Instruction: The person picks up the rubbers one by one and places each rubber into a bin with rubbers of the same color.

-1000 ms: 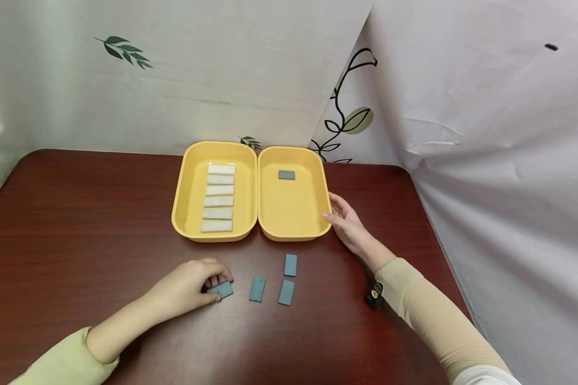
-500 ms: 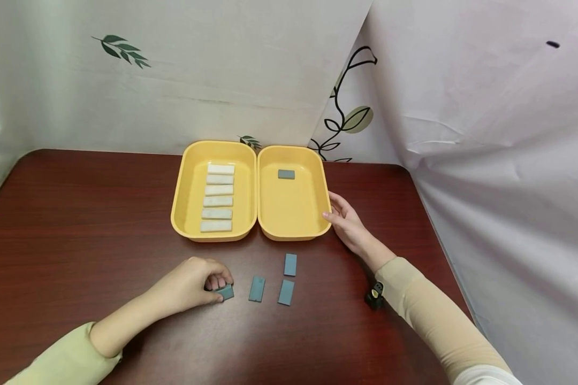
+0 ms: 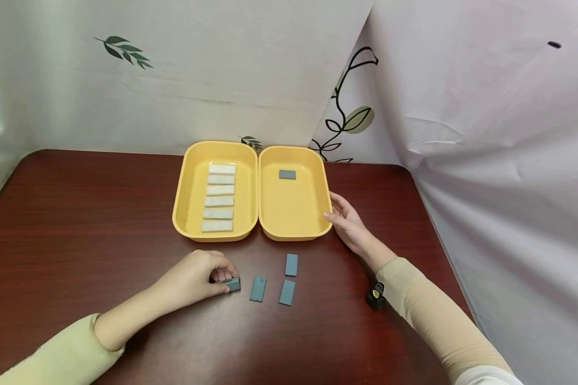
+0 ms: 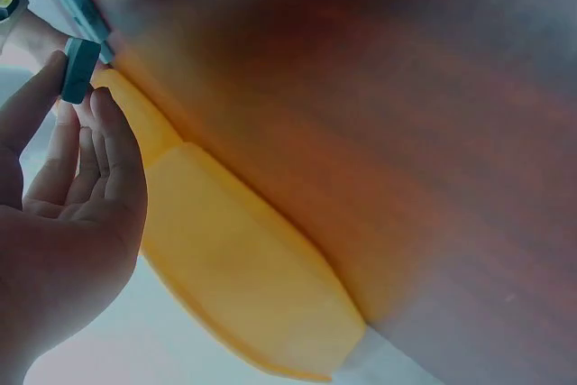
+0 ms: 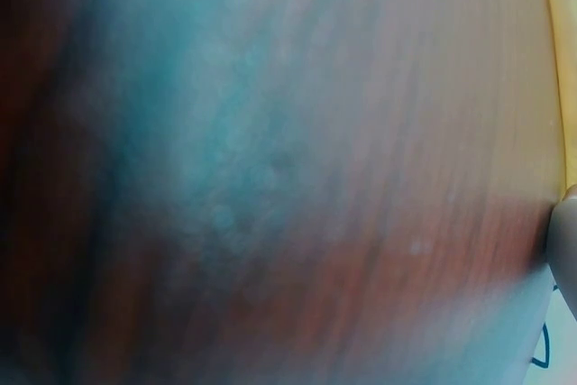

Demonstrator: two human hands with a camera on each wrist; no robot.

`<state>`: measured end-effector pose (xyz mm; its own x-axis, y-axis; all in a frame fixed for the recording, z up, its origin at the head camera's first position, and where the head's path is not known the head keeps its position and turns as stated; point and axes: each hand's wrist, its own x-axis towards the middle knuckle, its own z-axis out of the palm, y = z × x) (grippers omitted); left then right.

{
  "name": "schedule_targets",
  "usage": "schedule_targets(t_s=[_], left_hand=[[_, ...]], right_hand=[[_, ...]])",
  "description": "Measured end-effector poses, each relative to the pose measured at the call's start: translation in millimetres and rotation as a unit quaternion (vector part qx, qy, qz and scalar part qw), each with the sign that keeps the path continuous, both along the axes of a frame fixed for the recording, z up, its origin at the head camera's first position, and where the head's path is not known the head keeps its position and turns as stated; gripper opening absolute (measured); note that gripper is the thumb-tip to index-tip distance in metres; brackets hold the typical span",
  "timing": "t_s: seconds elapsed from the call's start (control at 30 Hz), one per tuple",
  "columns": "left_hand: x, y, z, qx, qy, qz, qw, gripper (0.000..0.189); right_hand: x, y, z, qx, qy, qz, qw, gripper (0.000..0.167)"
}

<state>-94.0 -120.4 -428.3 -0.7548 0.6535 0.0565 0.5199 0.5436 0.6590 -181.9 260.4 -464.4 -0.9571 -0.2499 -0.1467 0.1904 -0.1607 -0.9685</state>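
Observation:
In the head view my left hand (image 3: pixel 197 275) pinches a blue-grey rectangular tile (image 3: pixel 234 284) between thumb and fingers, over the front part of the table. The left wrist view shows this tile (image 4: pixel 80 69) held at the fingertips, its thick edge visible. Just right of it lie three more blue-grey tiles, the nearest of them a tile (image 3: pixel 257 289) with a small mark. My right hand (image 3: pixel 349 227) grips the right yellow tray (image 3: pixel 294 214) at its right rim, thumb over the edge and fingers outside. One grey tile (image 3: pixel 287 175) lies inside that tray.
The left yellow tray (image 3: pixel 244 214) stands side by side with the right one, a column of several white tiles (image 3: pixel 219 190) inside. Behind the dark red-brown table (image 3: pixel 77 224) hangs a pale curtain (image 3: pixel 212 69) with leaf prints.
My left hand has moved slightly right and up the view with its tile, now tilted up in the fingers. My right hand stays on the tray rim.

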Motion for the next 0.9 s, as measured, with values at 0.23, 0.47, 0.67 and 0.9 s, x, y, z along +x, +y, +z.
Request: schedule_targets(t_s=[0.23,0.47,0.67,0.9], left_hand=[[-5.7,5.3,10.4,-0.001,0.012,-0.013,0.9998,0.024],[-12.4,12.7,23.1,0.007,0.025,-0.028,0.9993,0.022],[-21.4,19.5,32.7,0.015,0.015,-0.038,0.9991,0.020],[-36.8,29.3,35.0,0.021,0.005,-0.039,0.9990,0.019]], right_hand=[[0.6,1,-0.6,0.004,0.002,0.003,1.0000,0.070],[0.2,2,-1.4,-0.001,0.004,0.003,1.0000,0.070],[0.1,2,-1.9,0.001,0.007,0.004,1.0000,0.070],[0.8,5,-6.2,-0.007,0.036,0.014,0.9992,0.075]])
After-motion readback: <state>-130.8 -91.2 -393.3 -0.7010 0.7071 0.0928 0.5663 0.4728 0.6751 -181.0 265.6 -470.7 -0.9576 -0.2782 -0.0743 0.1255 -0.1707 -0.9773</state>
